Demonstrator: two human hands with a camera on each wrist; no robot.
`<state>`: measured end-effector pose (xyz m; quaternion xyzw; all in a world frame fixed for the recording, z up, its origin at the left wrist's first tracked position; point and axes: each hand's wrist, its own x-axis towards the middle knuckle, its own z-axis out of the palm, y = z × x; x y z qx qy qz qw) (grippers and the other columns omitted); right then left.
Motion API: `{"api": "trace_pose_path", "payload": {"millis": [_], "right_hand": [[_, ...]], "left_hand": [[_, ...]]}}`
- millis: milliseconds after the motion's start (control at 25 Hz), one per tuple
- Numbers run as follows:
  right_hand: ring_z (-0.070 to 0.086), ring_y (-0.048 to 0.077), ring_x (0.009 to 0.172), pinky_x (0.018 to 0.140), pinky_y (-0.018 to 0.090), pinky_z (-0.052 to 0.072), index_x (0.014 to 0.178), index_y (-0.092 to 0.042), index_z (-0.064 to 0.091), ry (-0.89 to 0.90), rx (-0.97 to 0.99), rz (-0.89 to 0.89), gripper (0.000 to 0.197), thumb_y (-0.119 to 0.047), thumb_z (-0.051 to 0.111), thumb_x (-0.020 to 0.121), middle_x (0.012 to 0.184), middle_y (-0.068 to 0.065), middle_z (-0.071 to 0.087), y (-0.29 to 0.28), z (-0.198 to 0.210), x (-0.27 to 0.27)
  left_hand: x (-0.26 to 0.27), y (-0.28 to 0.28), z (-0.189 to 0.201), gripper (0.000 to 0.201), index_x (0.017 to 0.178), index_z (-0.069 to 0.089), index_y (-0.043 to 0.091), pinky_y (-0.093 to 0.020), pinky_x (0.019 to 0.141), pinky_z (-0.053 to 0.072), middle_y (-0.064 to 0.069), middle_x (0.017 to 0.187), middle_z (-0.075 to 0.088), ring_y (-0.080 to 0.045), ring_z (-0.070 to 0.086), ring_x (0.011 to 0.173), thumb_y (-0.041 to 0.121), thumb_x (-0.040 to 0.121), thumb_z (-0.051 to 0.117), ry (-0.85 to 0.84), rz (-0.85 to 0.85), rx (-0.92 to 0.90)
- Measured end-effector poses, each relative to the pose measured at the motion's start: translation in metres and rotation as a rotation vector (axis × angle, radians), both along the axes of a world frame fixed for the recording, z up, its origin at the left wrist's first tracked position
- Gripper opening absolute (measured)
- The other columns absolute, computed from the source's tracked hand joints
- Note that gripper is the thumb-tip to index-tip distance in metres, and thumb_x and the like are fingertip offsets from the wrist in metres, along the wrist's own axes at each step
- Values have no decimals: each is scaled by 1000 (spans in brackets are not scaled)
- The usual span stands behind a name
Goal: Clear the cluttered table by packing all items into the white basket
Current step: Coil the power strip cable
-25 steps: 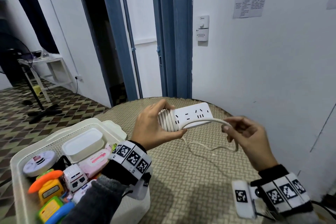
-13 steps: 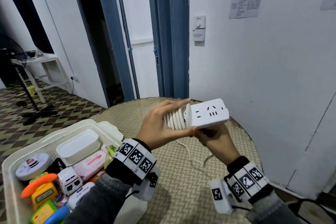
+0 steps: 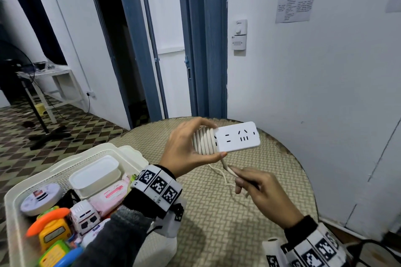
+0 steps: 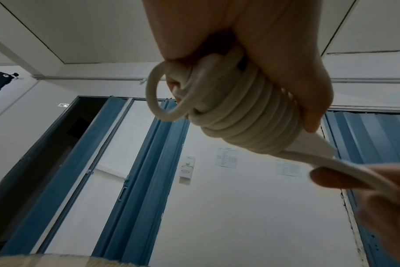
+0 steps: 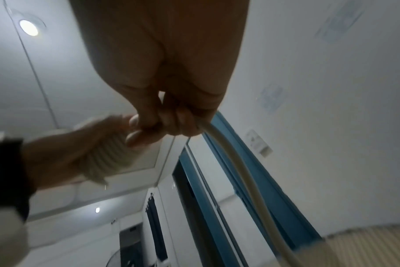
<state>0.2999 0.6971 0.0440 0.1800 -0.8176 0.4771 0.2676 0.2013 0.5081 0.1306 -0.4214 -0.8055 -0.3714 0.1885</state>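
Note:
A white power strip [image 3: 237, 136] is held in the air above the round table [image 3: 217, 212]. My left hand [image 3: 188, 147] grips its left end, where several turns of its white cord [image 3: 204, 141] are wound round it; the coil [image 4: 237, 117] fills the left wrist view. Just below and to the right, my right hand [image 3: 260, 193] pinches the loose stretch of cord [image 5: 235, 162], which runs up to the coil. The white basket [image 3: 71, 162] stands at the lower left, holding toys and boxes.
Inside the basket lie a white lidded box [image 3: 95, 175], a round tin [image 3: 41, 199], a pink pack [image 3: 108, 197] and a toy car [image 3: 84, 219]. A white wall [image 3: 314, 93] stands close behind the table. A blue door frame [image 3: 206, 39] is beyond it.
My right hand came out from under the strip and dropped below it, still pinching the cord. One more turn of cord lies round the strip. My left hand kept its grip.

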Motion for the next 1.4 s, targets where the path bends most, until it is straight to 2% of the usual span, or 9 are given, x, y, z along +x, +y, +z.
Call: {"api": "trace_pose_path", "payload": {"millis": [160, 480, 560, 640, 760, 920, 1040, 1200, 1400], "right_hand": [[54, -5, 67, 62, 21, 49, 107, -20, 70, 187, 250, -148, 31, -31, 46, 92, 74, -14, 65, 12, 34, 2], [56, 19, 76, 67, 34, 46, 90, -11, 69, 462, 443, -247, 19, -9, 51, 87, 80, -1, 63, -11, 66, -11], [54, 21, 87, 76, 37, 45, 94, -13, 69, 478, 335, -394, 16, -23, 59, 87, 91, 1, 62, -8, 72, -10], [47, 22, 103, 84, 33, 32, 110, -22, 67, 375, 438, -630, 46, -54, 57, 78, 112, -1, 58, 6, 78, -13], [54, 19, 105, 83, 25, 36, 113, -26, 66, 79, 300, -379, 61, -65, 51, 69, 109, -7, 58, 18, 79, -23], [56, 13, 86, 72, 29, 45, 83, -25, 64, 152, 97, -333, 38, -59, 62, 65, 85, -14, 54, 12, 72, -28], [52, 11, 69, 60, 30, 43, 69, -20, 57, 154, 15, -315, 37, -54, 71, 61, 73, -11, 52, 5, 58, -28], [49, 5, 62, 56, 14, 38, 63, -15, 60, 150, -140, -239, 43, -48, 84, 50, 67, -2, 54, 4, 49, -24], [56, 10, 67, 60, 19, 44, 65, -17, 65, 90, -174, -176, 37, -42, 87, 50, 71, -4, 60, 7, 54, -22]], "left_hand": [[-3, -3, 4, 75, 108, 52, 35, -32, 85, 48, 26, 107, 56, 2, 53, 99, 68, 46, 78, -68, -13, 34], [9, 10, 4, 72, 109, 49, 35, -37, 84, 45, 19, 103, 57, -6, 50, 94, 64, 52, 81, 54, 56, -108], [13, 11, 0, 70, 107, 50, 35, -37, 83, 46, 20, 101, 57, -5, 52, 92, 65, 52, 80, 39, 75, -62], [15, 11, -5, 69, 105, 49, 38, -38, 82, 47, 21, 100, 57, -5, 54, 91, 68, 51, 79, 29, 77, -32], [15, 11, -11, 67, 105, 50, 40, -38, 80, 48, 20, 99, 59, -6, 56, 92, 68, 52, 79, 21, 72, 10], [18, 13, -9, 85, 122, 53, 43, -35, 89, 44, 22, 110, 60, -4, 51, 99, 78, 47, 71, -51, 66, -35], [21, 13, 0, 71, 111, 65, 40, -38, 89, 39, 23, 105, 65, -4, 49, 96, 79, 51, 66, 8, 106, -124], [23, 7, 11, 73, 116, 64, 39, -36, 90, 34, 22, 114, 62, -5, 45, 102, 73, 52, 72, 20, 53, -318], [23, 2, 4, 69, 113, 65, 39, -39, 89, 38, 24, 109, 63, -4, 49, 101, 77, 55, 66, 12, 28, -238]]}}
